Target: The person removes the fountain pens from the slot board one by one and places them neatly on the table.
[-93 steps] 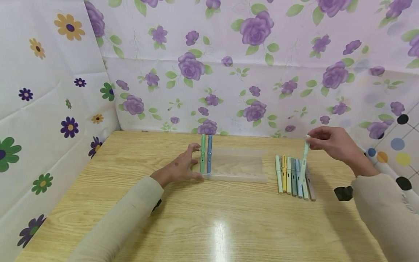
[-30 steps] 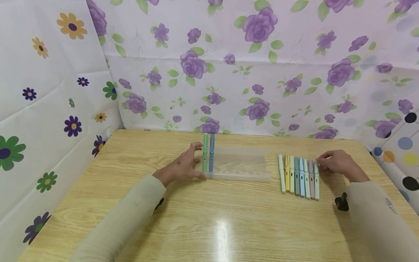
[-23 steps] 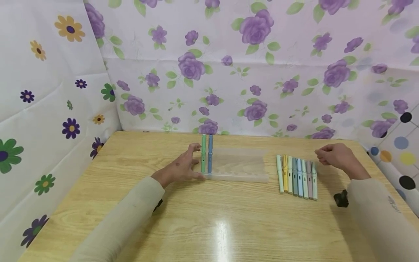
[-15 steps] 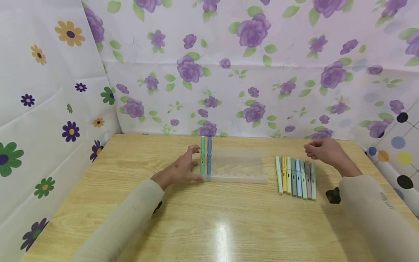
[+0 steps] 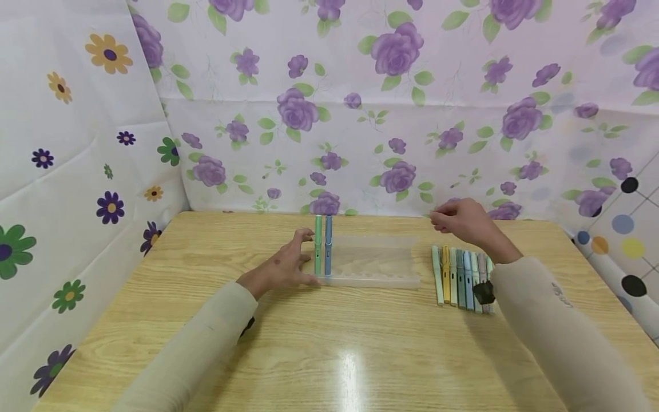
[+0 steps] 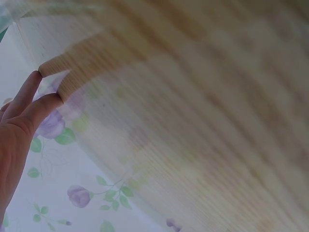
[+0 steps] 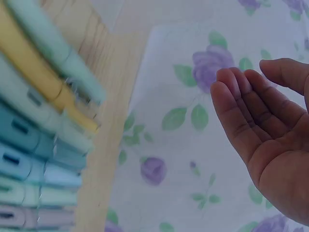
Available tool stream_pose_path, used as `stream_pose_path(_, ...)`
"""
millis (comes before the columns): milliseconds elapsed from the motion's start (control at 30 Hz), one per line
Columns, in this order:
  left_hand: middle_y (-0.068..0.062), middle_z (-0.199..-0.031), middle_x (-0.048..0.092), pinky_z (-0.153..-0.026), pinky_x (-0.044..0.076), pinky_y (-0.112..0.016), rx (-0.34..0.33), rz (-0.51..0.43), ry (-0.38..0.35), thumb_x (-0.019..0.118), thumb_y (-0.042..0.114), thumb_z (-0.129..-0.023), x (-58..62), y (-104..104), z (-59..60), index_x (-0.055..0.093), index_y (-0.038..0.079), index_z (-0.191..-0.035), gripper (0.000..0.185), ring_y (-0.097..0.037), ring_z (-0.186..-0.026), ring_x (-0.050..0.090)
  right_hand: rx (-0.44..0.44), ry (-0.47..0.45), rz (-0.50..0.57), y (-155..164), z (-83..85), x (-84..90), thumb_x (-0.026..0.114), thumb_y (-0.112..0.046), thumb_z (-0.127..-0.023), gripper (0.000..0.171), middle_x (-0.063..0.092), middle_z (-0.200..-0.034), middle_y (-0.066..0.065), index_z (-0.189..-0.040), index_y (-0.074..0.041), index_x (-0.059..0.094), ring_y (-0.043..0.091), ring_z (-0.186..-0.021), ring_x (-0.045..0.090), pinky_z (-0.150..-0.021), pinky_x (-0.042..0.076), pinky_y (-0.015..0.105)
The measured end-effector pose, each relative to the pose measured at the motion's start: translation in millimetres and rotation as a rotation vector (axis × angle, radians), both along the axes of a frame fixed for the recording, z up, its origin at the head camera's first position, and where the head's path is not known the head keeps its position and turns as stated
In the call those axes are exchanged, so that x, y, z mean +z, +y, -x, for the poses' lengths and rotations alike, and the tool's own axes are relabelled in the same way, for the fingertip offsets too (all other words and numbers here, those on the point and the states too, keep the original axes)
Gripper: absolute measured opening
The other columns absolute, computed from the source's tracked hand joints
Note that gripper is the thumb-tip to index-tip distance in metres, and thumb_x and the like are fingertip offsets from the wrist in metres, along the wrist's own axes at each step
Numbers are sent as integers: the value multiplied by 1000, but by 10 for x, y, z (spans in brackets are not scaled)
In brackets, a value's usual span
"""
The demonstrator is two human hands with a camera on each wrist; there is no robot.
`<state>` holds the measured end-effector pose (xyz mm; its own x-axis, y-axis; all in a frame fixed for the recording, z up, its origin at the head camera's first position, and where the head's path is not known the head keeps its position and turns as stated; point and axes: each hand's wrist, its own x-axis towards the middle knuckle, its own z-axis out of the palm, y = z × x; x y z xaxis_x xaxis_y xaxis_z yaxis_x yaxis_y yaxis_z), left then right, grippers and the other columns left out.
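A translucent pen stand [image 5: 378, 260] sits mid-table with a green pen [image 5: 318, 246] and a blue pen [image 5: 328, 246] upright at its left end. My left hand [image 5: 297, 260] rests against that end with fingers spread and straight; in the left wrist view its fingers [image 6: 29, 108] show at a blurred table edge. Several pastel pens [image 5: 460, 274] lie side by side to the right of the stand. My right hand [image 5: 444, 220] hovers above the far end of this row, loosely curled and empty. The right wrist view shows its bare palm [image 7: 263, 128] beside the pens [image 7: 38, 145].
The wooden table [image 5: 329, 343] is walled by floral cloth [image 5: 360, 114] at the back and on the left side. A black wrist mount [image 5: 484, 292] sits on my right sleeve, covering part of the pen row.
My right hand laid a mint pen at the right end of the row, let go, then rose and moved left over the row's far end. The left hand stayed still.
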<state>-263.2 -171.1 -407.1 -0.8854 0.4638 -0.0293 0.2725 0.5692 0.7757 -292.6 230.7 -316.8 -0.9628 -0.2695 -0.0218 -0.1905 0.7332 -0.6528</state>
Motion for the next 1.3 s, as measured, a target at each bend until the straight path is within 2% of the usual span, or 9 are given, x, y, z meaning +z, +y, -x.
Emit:
stream_pose_path(300,-16,-159,21,-105,44,-50,-4,-6,-6,90,16,-76,3,-7,-3,15,19,-148,104,-41,-131,49,57,-20,63,-383,27,79,57,-25,-104,39,67,-115,24,-127,5,62,28,-97,68,-88,56,41)
stream_pose_path(500,-16,-159,19,-106,43,-51,-16,-19,-22,89,15,-76,-2,-36,3,13,20,-148,105,-42,-132,48,100,-1,87,-616,56,66,59,-23,-103,34,70,-109,19,-123,3,65,26,-94,69,-86,57,39)
stream_pose_path(800,-17,-158,20,-105,44,-51,-51,-64,-45,86,6,-79,16,-80,26,11,19,-148,102,-42,-134,46,178,21,146,-1073,108,91,61,-21,-101,29,72,-105,15,-121,-1,68,25,-93,70,-81,57,39)
stream_pose_path(1067,-17,-158,21,-106,43,-51,-50,-63,-45,85,6,-80,-1,-88,41,13,18,-146,98,-41,-134,46,236,13,198,-1387,143,33,64,-19,-99,32,71,-112,14,-125,-1,67,26,-98,70,-87,56,43)
stream_pose_path(1300,-22,-157,21,-105,43,-51,-53,-78,-49,85,5,-79,10,-78,42,13,18,-144,98,-45,-132,46,270,26,176,-1576,167,-51,65,-19,-99,33,70,-116,15,-126,0,66,28,-105,67,-90,55,43)
